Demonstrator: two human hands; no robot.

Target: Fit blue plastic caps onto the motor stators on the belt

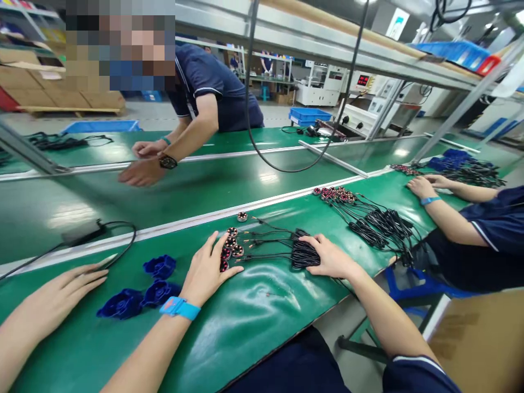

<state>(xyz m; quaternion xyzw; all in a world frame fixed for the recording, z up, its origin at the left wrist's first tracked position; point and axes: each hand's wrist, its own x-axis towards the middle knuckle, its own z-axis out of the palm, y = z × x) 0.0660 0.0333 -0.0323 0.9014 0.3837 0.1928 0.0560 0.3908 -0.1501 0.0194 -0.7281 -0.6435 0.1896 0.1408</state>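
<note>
Left hand (204, 268) is spread beside round parts (231, 242); right hand (329, 256) pinches a cable bundle (303, 252). Leftward: 3 blue pieces (160, 293), a co-worker's hand (61, 297); bundle's right end hidden.

cardboard boxes (35, 88) stacked on wooden pallet (73, 110) at back left, black cable (282, 168) hung in a loop, blue bin (456, 54) and red bin (489, 64) set on overhead shelf (303, 38), blue crate (310, 116) seen near white machine (317, 94), black watch (167, 161) worn by co-worker (215, 82) leaning opposite

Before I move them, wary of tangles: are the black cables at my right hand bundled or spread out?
Bundled: the black cables lie in packed loops against the right hand, with ends stretching leftward.
</note>
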